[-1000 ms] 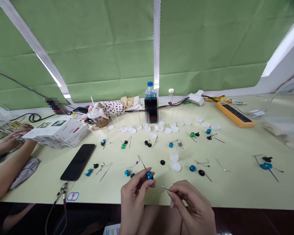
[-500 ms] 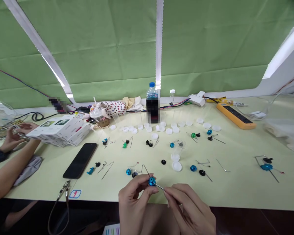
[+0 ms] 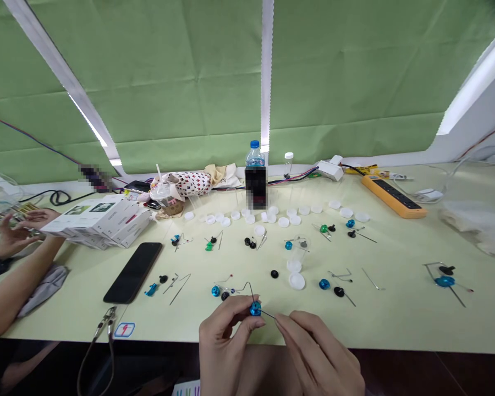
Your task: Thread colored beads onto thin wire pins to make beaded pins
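Near the table's front edge, my left hand [image 3: 231,335] pinches a small shiny blue metal part [image 3: 255,308] between thumb and fingers. A bent wire [image 3: 251,289] rises from the top of that part. My right hand [image 3: 319,346] is closed on the outer end of a thin metal rod [image 3: 268,314], whose other end meets the blue part's right side. Just beyond my left hand lie another blue part [image 3: 215,291] and a black disc [image 3: 225,296]. To the right lie a blue part [image 3: 324,284] and a black knob [image 3: 339,292] with metal wires.
Several white caps [image 3: 297,281] and small sets of parts dot the table. A phone [image 3: 134,273], white boxes [image 3: 99,217] and another person's hands [image 3: 22,231] are at left. Behind stand a water bottle [image 3: 256,176] and drink cup [image 3: 171,201]; an orange power strip [image 3: 391,197] lies at right.
The whole view has shifted slightly. The bent wire on the blue part now stands at a somewhat different angle. Both hands keep about the same grip and place.
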The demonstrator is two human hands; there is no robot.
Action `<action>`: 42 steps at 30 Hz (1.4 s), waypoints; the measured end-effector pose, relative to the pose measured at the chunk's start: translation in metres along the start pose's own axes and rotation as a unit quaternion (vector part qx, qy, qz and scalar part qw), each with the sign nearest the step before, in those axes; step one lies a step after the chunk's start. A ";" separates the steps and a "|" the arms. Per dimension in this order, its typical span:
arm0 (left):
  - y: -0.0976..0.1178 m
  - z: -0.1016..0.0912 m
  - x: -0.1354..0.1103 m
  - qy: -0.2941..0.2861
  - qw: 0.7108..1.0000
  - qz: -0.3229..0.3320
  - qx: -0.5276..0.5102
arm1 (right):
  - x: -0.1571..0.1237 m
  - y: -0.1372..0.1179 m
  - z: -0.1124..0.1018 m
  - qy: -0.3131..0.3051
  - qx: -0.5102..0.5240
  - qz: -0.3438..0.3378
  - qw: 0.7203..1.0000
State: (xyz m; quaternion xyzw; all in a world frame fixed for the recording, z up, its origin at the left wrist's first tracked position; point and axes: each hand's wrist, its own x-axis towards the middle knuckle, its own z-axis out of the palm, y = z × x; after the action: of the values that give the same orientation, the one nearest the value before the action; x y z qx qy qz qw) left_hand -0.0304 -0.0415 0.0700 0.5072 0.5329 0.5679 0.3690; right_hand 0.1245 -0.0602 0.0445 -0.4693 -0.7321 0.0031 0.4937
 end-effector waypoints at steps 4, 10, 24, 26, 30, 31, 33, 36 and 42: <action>-0.002 -0.001 0.000 -0.002 1.000 0.012 0.004 | -0.007 -0.003 0.001 0.009 -0.040 -0.004 0.999; -0.003 -0.004 0.001 -0.010 1.000 0.025 0.016 | -0.006 -0.009 -0.002 0.017 -0.082 -0.031 0.996; -0.013 -0.009 -0.003 -0.048 0.995 0.042 0.074 | 0.017 0.005 -0.001 -0.121 0.132 0.043 0.983; -0.012 -0.010 -0.003 -0.061 0.994 0.042 0.078 | 0.021 0.003 -0.002 -0.131 0.182 0.096 0.970; -0.010 -0.013 -0.002 -0.104 0.988 0.067 0.090 | 0.024 0.006 -0.006 -0.189 0.249 0.187 0.931; -0.009 -0.014 -0.002 -0.116 0.986 0.074 0.093 | 0.024 0.007 -0.007 -0.203 0.263 0.207 0.920; -0.009 -0.015 -0.003 -0.135 0.983 0.085 0.096 | 0.024 0.009 -0.008 -0.217 0.290 0.241 0.900; -0.011 -0.017 -0.004 -0.145 0.982 0.087 0.086 | 0.023 0.011 -0.008 -0.232 0.324 0.275 0.875; -0.018 -0.018 -0.001 -0.169 0.982 0.072 0.051 | 0.024 0.011 -0.008 -0.250 0.329 0.295 0.861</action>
State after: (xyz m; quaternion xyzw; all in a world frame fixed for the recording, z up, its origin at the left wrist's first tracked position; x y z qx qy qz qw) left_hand -0.0494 -0.0438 0.0541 0.6512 0.4529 0.4714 0.3854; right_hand 0.1362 -0.0413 0.0604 -0.4569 -0.6149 0.5066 0.3956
